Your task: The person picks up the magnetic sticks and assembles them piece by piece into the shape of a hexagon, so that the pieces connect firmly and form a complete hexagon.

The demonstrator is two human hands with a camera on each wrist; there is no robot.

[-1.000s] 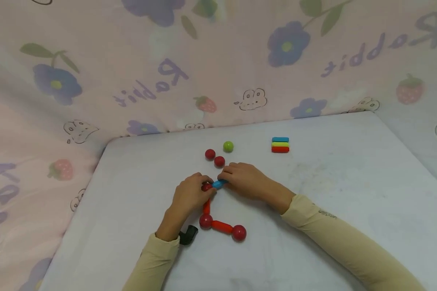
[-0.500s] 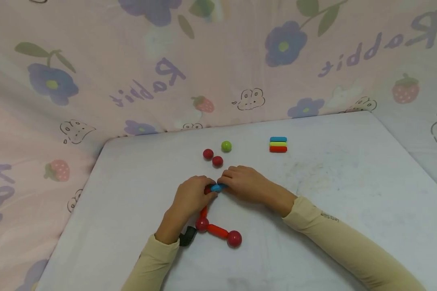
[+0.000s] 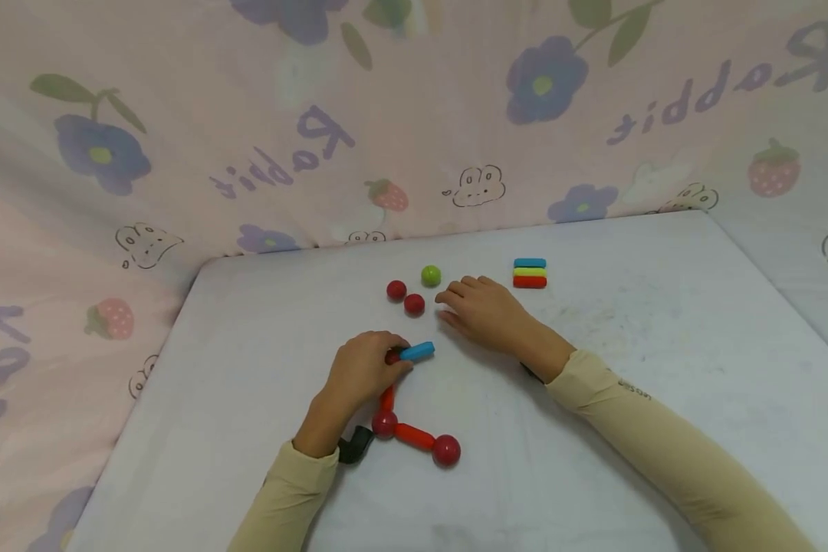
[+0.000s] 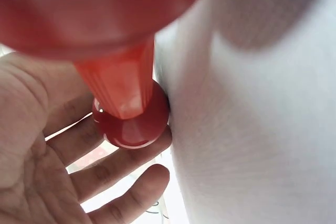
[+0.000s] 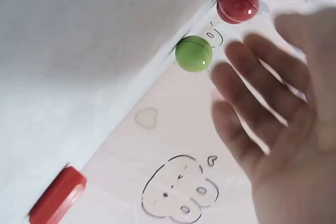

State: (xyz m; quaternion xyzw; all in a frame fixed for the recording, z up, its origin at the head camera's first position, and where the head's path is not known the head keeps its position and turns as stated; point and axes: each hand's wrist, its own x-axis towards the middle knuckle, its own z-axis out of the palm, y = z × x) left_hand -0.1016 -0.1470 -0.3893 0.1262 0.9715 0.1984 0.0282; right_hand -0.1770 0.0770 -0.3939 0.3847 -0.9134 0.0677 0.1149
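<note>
My left hand (image 3: 364, 371) holds a red ball (image 4: 134, 129) at the far end of a joined chain, its fingers curled about it. A blue stick (image 3: 418, 350) points right from that ball, its right end free. Toward me, a red stick (image 3: 387, 399) joins the held ball to a second red ball (image 3: 385, 424). Another red stick (image 3: 415, 437) runs from there to a third red ball (image 3: 446, 451). My right hand (image 3: 486, 316) holds nothing, just right of two loose red balls (image 3: 415, 304). In the right wrist view its fingers (image 5: 241, 98) are spread and relaxed.
A green ball (image 3: 431, 276) lies behind the loose red balls. Blue, yellow and red sticks (image 3: 530, 281) lie side by side at the back right. Black wrist camera parts (image 3: 356, 445) show by the left wrist. A patterned curtain (image 3: 414, 153) stands behind the white table (image 3: 593, 429).
My right hand has let go of the blue stick and moved back and to the right. The left hand stays at the ball; the blue stick now shows in full.
</note>
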